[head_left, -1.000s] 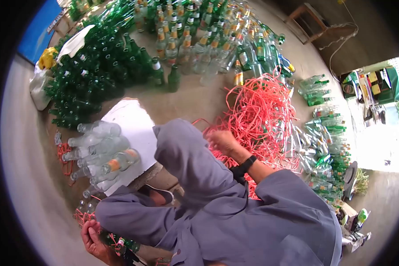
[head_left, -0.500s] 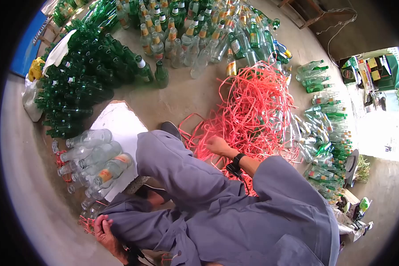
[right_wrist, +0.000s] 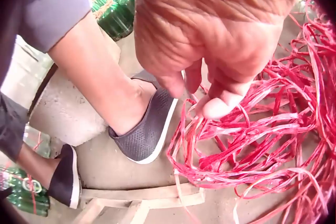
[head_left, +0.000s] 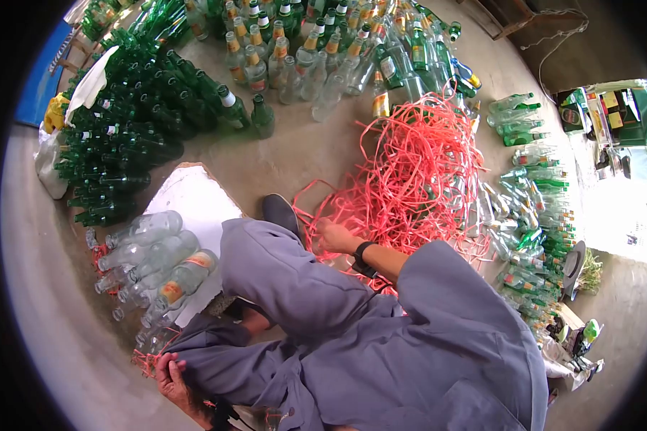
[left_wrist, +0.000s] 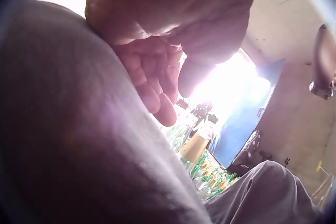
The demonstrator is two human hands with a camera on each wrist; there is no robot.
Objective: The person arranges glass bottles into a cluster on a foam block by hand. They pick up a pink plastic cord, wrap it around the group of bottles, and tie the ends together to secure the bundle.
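Observation:
My right hand is low at the left edge of a tangled heap of red plastic strips. In the right wrist view that hand is bent over with thumb and fingers down, pinching a strip at the fingertips. Loose loops of the heap spread below and to the right. My left hand lies beside the left knee, its fingers loosely bent. Seen in the left wrist view, the left hand holds nothing and is close against the trouser leg.
Clear bottles lie stacked on a white board at left. Dense green bottles fill the back left, with standing bottles behind. More bottles line the right. A shoe rests near the strips.
My right hand has moved left and slightly down along the edge of the strips. The left hand has moved slightly right beside the knee. The camera's view has shifted, and a shoe has come into sight.

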